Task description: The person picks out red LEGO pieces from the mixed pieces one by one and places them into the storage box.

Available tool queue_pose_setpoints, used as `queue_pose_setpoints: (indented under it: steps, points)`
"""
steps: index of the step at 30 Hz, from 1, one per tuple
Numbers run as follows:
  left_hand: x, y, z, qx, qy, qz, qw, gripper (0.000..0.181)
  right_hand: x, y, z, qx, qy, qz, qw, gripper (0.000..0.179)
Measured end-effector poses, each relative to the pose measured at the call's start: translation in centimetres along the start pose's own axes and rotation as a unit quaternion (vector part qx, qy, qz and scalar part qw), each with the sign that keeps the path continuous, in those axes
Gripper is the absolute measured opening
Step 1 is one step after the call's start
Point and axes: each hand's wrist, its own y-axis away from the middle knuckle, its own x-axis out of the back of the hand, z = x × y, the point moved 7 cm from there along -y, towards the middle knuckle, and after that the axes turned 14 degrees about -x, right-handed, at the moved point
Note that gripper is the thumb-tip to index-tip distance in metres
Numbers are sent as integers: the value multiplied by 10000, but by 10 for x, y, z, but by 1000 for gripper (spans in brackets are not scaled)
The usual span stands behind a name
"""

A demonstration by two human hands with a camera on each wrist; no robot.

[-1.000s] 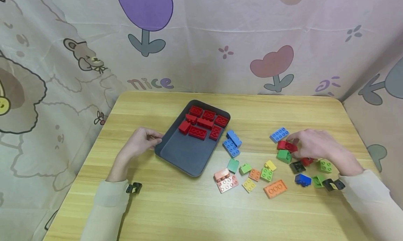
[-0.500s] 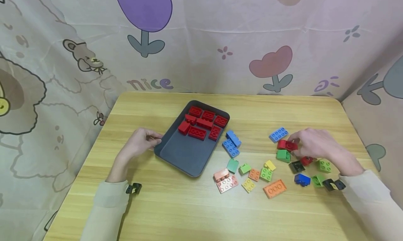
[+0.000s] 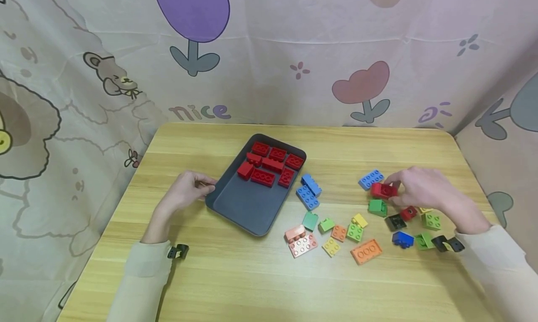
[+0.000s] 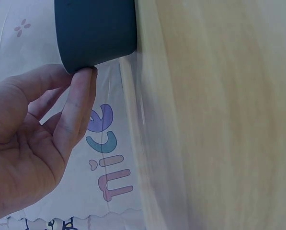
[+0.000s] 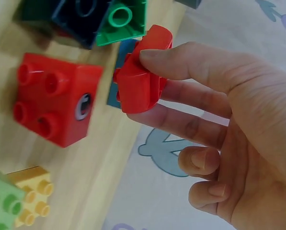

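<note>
At its near-left corner, the dark grey tray (image 3: pixel 235 219) is held by my left hand (image 3: pixel 187 189), thumb and fingertips at the rim (image 4: pixel 80 64). Several red bricks (image 3: pixel 263 177) lie in the far half of the tray. On the right, my right hand (image 3: pixel 424 189) pinches a red brick with curved ends (image 5: pixel 138 79) between thumb and fingers; its ring and little fingers are curled free. In the head view this brick overlaps a blue brick (image 3: pixel 370 179) and sits just beyond a green brick (image 3: pixel 377 207). Another red brick (image 5: pixel 56 98), bearing an eye print, stands near the right hand.
Loose bricks spread right of the tray: two blue ones (image 3: pixel 307 197), a pink plate (image 3: pixel 303 246), an orange plate (image 3: pixel 366 252), a dark brick (image 3: pixel 395 222), a dark blue one (image 3: pixel 402 239) and several green and yellow ones. A printed curtain (image 3: pixel 269 79) hangs behind the table.
My right hand has risen slightly away from me with the curved red brick, which has tilted and now overlaps the blue brick. The left hand and tray have stayed in place.
</note>
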Motion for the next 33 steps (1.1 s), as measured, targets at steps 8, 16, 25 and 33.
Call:
queue_pose_setpoints:
  steps: [8,16,25,33]
  points:
    - [1,0,1,-28,-19,-7,10000,25,12,-3,-15,10,208,183,9996,51]
    - [1,0,1,-16,-51,-4,10000,25,24,-9,-39,295,421,307,9982,44]
    - [1,-1,0,-39,-24,-9,10000,24,36,-12,-76,792,778,625,9918,40]
    - [0,-1,0,-25,-28,-24,10000,24,37,-17,-103,1092,862,770,9873,33]
